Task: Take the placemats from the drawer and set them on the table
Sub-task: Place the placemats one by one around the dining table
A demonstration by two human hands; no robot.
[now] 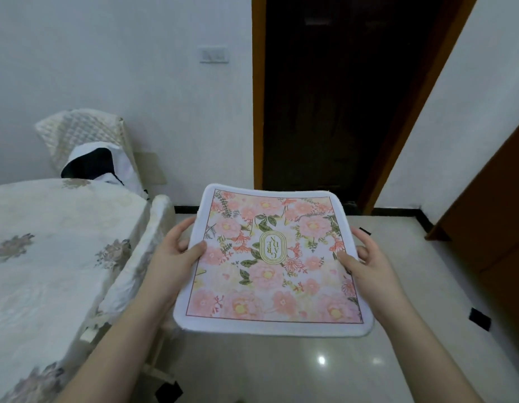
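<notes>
A square placemat (269,283) with pink flowers, green leaves and a white border is held flat in the air in front of me, above the floor. My left hand (178,251) grips its left edge, thumb on top. My right hand (366,257) grips its right edge the same way. The table (48,257), covered with a cream floral cloth, lies to the left of the placemat and apart from it. No drawer is in view.
A chair (86,141) with a quilted cream cover stands at the table's far side. A second covered chair (141,257) sits between the table and my left arm. A dark open doorway (339,97) is straight ahead. A brown cabinet (502,222) stands at right on the glossy tiled floor.
</notes>
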